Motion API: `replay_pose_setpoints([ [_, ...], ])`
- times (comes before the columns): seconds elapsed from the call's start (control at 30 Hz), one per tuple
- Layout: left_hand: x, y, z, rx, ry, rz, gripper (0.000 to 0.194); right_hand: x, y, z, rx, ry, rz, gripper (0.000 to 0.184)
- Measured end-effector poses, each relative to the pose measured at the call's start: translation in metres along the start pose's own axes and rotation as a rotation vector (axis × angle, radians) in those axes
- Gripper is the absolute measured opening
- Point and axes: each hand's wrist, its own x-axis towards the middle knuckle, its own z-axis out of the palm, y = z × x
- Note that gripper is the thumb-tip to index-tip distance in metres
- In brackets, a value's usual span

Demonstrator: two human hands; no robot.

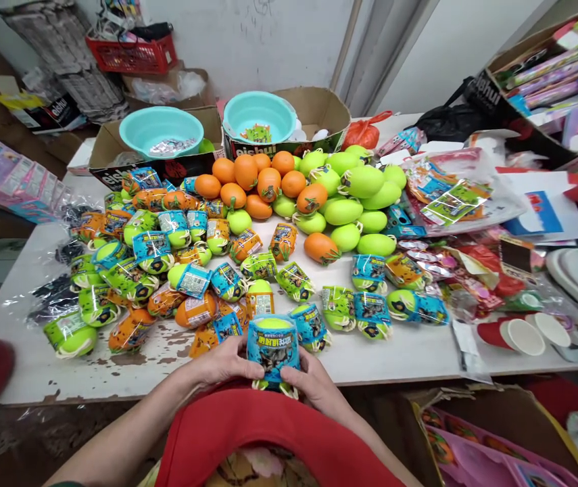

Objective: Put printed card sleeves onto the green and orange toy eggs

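The left hand (230,362) and right hand (314,382) pinch a blue-wrapped green egg (272,348) from both sides, at the near edge of the white table (405,355) — wrapped eggs (151,250) heap left; bare orange eggs (269,184) and bare green eggs (342,211) lie farther off.

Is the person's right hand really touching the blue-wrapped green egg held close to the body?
Touching. The head view shows it: the right hand has its thumb on the front of the blue-wrapped green egg.
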Motion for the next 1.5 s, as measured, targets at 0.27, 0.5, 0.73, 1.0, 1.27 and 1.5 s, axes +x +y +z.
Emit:
replay_pose_setpoints([
  [0.27,0.006,0.005,0.012,0.085,0.091,0.044,0.063,0.0,-0.004,-0.002,-0.032,0.085,0.041,0.052],
  [0.5,-0.006,-0.037,-0.049,0.539,0.544,-0.082,0.043,0.039,-0.061,-0.077,-0.319,0.544,0.009,0.047],
  [0.73,-0.019,-0.116,-0.101,1.084,1.028,-0.185,0.031,0.11,-0.108,-0.157,-1.057,0.652,-0.057,0.051],
  [1.0,0.019,-0.151,-0.098,1.301,1.113,-0.194,0.054,0.139,-0.095,-0.168,-1.167,0.47,0.095,0.046],
  [1.27,0.024,-0.127,-0.105,1.602,0.627,0.015,0.043,0.139,-0.082,-0.171,-1.324,0.596,-0.048,0.074],
  [1.5,0.042,-0.095,-0.114,1.832,0.239,0.11,0.022,0.109,-0.076,-0.148,-1.238,0.631,-0.391,0.067],
])
